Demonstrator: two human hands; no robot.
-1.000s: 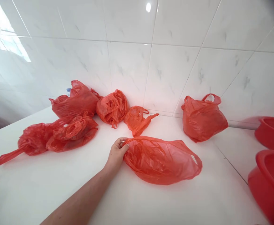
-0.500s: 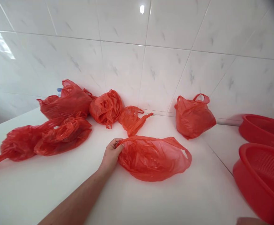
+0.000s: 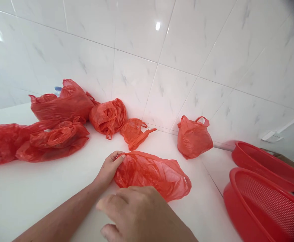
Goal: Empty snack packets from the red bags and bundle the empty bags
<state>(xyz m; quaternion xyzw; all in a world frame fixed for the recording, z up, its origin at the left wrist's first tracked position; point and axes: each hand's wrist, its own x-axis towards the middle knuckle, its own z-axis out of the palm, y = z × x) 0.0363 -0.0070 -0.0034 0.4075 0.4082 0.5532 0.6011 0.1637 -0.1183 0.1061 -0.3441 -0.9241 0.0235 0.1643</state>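
Note:
My left hand point(image 3: 111, 169) pinches the left rim of a red plastic bag point(image 3: 159, 171), which lies on its side on the white table with its mouth spread wide. A handle loop shows at the bag's right end. Close to the camera, my right hand point(image 3: 142, 211) hangs in front of the bag and covers part of its lower edge. Its fingers are bent, with a gap between forefinger and thumb, and nothing shows in them. The hand is slightly blurred.
Along the tiled wall sit several filled or crumpled red bags point(image 3: 61, 104), and another upright red bag point(image 3: 194, 137) stands right of centre. A blue-capped bottle point(image 3: 58, 90) pokes out at far left. Two red plastic baskets point(image 3: 247, 186) stand at the right.
My right hand has come up from the lower right corner to the front of the bag. The left hand keeps its hold on the rim. The view has turned rightward and tilted.

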